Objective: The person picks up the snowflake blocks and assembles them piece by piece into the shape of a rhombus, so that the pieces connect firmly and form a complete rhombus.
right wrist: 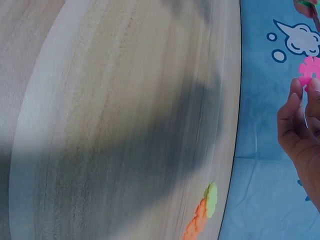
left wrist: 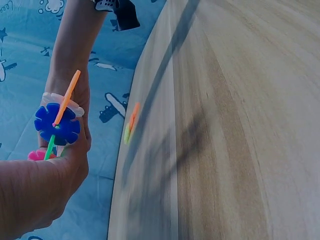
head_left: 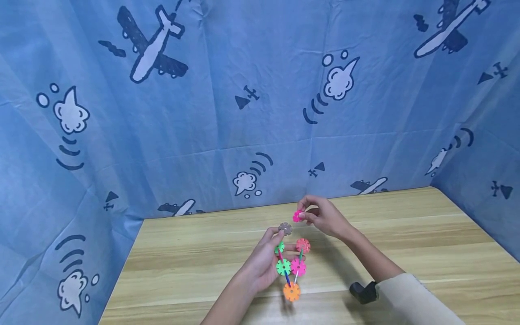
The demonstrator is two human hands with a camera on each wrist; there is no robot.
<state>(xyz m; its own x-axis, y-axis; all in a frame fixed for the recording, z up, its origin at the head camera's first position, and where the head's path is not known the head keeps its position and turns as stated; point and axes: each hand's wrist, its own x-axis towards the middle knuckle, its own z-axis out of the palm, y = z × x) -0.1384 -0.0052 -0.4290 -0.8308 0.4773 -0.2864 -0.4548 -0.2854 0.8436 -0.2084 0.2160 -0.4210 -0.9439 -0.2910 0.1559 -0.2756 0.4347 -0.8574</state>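
My left hand (head_left: 266, 259) holds a V-shaped string of interlocked plastic snowflake discs, its thumb on a grey disc (head_left: 285, 229) at the upper end. Green (head_left: 283, 267), pink (head_left: 298, 267), coral (head_left: 303, 245) and orange (head_left: 291, 291) discs show flat, with others edge-on between them. In the left wrist view a blue disc (left wrist: 45, 122) slots into an orange disc (left wrist: 67, 97) beside the left hand (left wrist: 45, 192). Just above and right of the grey disc, my right hand (head_left: 322, 216) pinches a loose pink snowflake disc (right wrist: 309, 70) between thumb and fingertips. The two discs are apart.
Orange discs (right wrist: 195, 222) and a yellow-green disc (right wrist: 212, 199) lie together on the wooden table (head_left: 183, 271) near its back edge. Blue airplane-print cloth (head_left: 276, 135) hangs behind and at the sides. A black device (head_left: 363, 292) is at the right wrist.
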